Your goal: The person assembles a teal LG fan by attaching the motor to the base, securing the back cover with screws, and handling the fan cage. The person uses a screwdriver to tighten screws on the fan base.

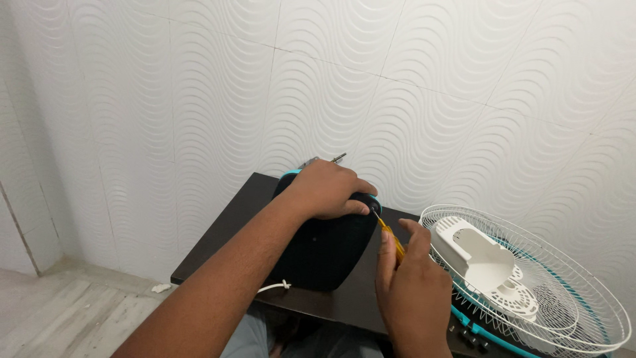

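Note:
A black fan motor housing (326, 250) with a teal rim stands on a dark table (225, 229). My left hand (326, 189) grips its top and steadies it. My right hand (412, 285) holds a yellow-handled screwdriver (389, 237), whose metal tip touches the housing's upper right edge just below my left fingers. A metal shaft (338, 157) sticks out behind the housing, above my left hand.
A white wire fan guard (570, 292) with a teal ring lies at the table's right, with a white plastic cover (476, 255) resting on it. A white cord (275, 287) hangs at the table's front edge. A wavy white tiled wall stands behind, and a pale floor shows at lower left.

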